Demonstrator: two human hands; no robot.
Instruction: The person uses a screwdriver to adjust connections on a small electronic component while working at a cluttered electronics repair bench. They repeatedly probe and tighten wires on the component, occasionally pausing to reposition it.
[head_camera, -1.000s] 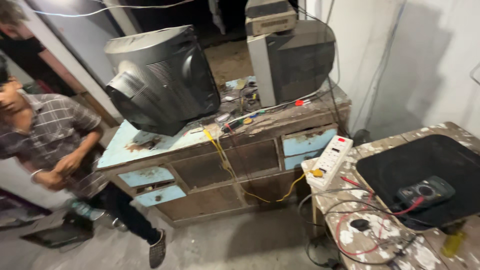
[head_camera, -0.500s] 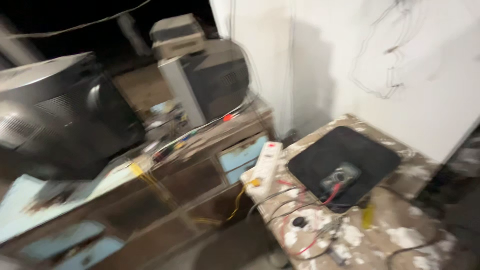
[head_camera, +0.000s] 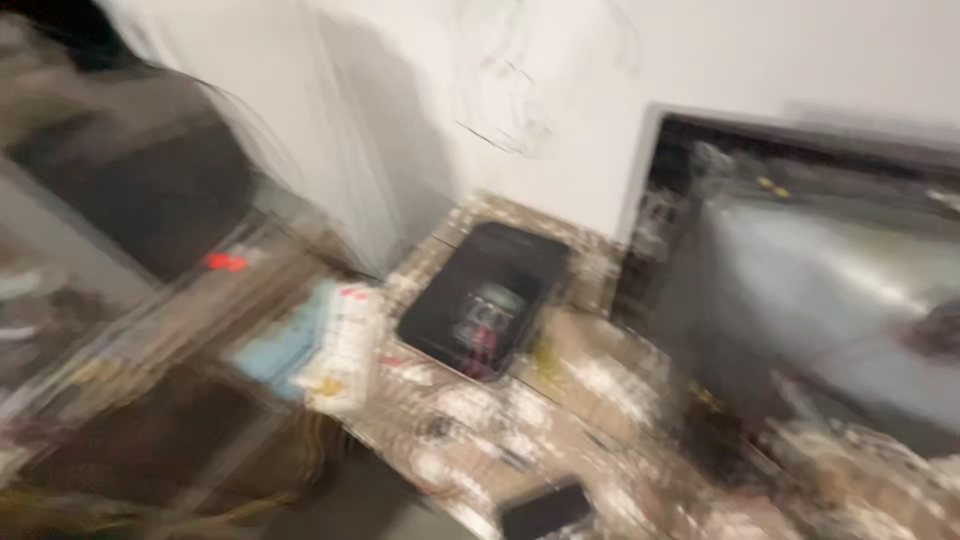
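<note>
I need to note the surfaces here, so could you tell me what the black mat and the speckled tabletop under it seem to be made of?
The black mat looks like matte rubber or soft plastic: flat, dull, rounded corners. The tabletop looks like wood or board, brownish and blotched with white, perhaps paint. Heavy blur leaves both uncertain.

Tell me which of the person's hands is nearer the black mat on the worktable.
Neither can be told: no hand shows in the blurred head view. The black mat lies on the paint-spattered worktable.
</note>
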